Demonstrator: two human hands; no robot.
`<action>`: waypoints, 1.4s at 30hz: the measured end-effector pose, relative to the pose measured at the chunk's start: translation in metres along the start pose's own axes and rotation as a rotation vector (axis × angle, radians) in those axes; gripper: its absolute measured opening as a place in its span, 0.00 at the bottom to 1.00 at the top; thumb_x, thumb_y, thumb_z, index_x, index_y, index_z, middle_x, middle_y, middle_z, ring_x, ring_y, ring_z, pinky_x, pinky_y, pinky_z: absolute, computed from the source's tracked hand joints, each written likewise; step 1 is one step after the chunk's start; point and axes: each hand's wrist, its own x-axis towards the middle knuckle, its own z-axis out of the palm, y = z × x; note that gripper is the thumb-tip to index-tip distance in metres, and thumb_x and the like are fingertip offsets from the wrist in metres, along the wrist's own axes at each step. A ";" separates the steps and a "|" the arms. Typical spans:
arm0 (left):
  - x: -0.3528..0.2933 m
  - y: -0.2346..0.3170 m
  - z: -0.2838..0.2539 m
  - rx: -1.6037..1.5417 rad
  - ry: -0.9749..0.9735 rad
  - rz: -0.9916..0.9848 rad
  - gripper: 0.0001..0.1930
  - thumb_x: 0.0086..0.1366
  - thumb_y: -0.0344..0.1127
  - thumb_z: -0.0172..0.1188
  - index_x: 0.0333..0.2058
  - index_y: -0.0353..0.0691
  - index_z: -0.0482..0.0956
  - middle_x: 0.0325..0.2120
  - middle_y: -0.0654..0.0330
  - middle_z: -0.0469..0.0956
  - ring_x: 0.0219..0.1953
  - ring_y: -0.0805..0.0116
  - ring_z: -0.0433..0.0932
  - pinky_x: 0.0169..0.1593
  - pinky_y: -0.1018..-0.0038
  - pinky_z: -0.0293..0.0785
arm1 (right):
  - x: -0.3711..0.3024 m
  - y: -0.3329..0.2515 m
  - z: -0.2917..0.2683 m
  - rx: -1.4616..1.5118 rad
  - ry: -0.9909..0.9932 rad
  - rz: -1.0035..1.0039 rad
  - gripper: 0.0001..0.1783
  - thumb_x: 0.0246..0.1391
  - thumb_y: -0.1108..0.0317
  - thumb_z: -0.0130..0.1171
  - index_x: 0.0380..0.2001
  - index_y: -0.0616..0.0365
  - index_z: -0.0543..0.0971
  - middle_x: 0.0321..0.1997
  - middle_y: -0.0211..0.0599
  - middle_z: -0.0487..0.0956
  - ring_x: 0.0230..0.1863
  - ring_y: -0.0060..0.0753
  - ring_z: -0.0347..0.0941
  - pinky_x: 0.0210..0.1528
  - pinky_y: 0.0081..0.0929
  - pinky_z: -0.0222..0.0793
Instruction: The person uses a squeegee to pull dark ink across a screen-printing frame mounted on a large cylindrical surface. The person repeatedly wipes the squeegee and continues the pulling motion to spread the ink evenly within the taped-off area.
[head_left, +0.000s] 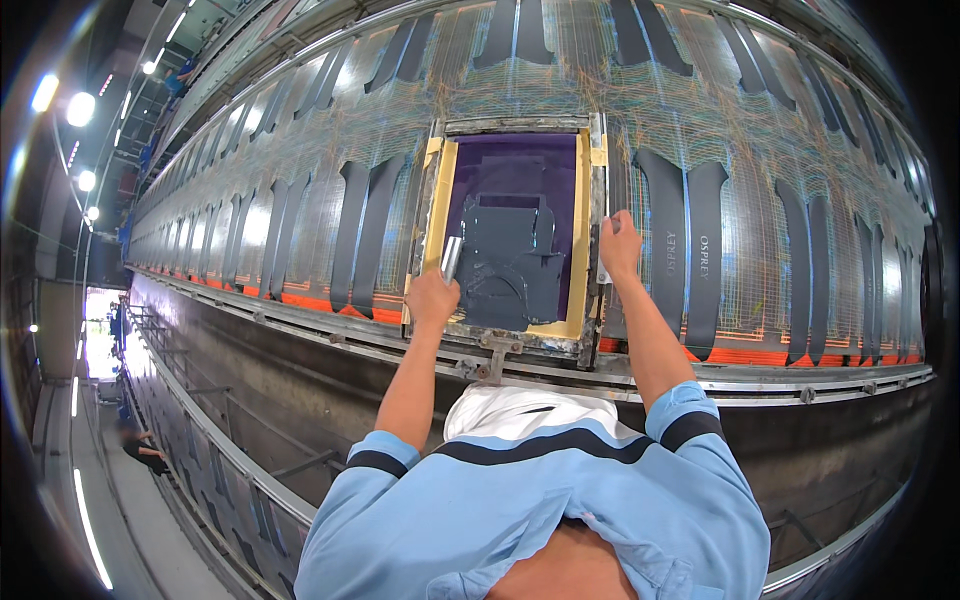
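Observation:
A screen-printing frame point(597, 170) lies across the long table in front of me, its purple mesh point(565, 200) bordered with yellow tape. Thick dark grey ink point(510, 260) is spread over the middle and near part of the mesh. At the frame's near left side my left hand point(432, 298) is closed round a silvery metal squeegee point(452, 258), which stands tilted over the ink's left edge. My right hand point(621, 245) has its fingers curled on the frame's right side rail; the fingertips are partly hidden.
Dark, strap-shaped pieces point(706, 260) lie in pairs along the table point(740, 200), on both sides of the frame and in a far row. A metal rail point(780, 388) with a clamp-like bracket point(492, 355) runs along the near edge. Another person point(145, 452) is at far left beside a second table.

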 end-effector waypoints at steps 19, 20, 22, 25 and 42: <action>0.091 0.039 -0.012 -0.066 -0.064 0.077 0.17 0.55 0.44 0.67 0.38 0.37 0.85 0.38 0.44 0.85 0.45 0.42 0.84 0.49 0.49 0.79 | 0.003 0.013 0.017 -0.061 0.070 -0.060 0.11 0.66 0.62 0.55 0.36 0.59 0.73 0.30 0.51 0.82 0.36 0.63 0.79 0.40 0.52 0.70; 0.100 0.036 -0.007 -0.068 -0.068 0.058 0.17 0.55 0.44 0.67 0.38 0.37 0.85 0.38 0.44 0.85 0.45 0.42 0.84 0.49 0.49 0.79 | 0.002 0.014 0.020 -0.073 0.078 -0.063 0.11 0.66 0.62 0.55 0.36 0.59 0.73 0.31 0.51 0.82 0.36 0.63 0.79 0.41 0.52 0.71; 0.108 0.038 0.002 -0.066 -0.054 0.047 0.17 0.55 0.44 0.68 0.38 0.37 0.85 0.37 0.45 0.85 0.45 0.41 0.84 0.49 0.49 0.79 | 0.000 0.014 0.025 -0.111 0.096 -0.070 0.11 0.66 0.61 0.56 0.37 0.58 0.74 0.32 0.51 0.83 0.37 0.63 0.79 0.42 0.52 0.71; 0.083 0.062 0.006 -0.086 -0.076 0.070 0.16 0.56 0.44 0.69 0.38 0.38 0.84 0.36 0.46 0.85 0.43 0.41 0.84 0.47 0.50 0.79 | -0.002 0.005 0.017 -0.070 0.070 0.053 0.11 0.66 0.61 0.56 0.39 0.57 0.75 0.33 0.51 0.83 0.37 0.64 0.79 0.46 0.54 0.70; 0.208 0.079 -0.005 -0.455 -0.278 1.039 0.10 0.56 0.38 0.71 0.35 0.43 0.83 0.30 0.58 0.80 0.40 0.52 0.79 0.46 0.58 0.74 | 0.039 -0.125 0.086 -0.610 -0.569 -0.542 0.16 0.49 0.63 0.72 0.38 0.56 0.80 0.38 0.42 0.83 0.46 0.50 0.78 0.51 0.46 0.71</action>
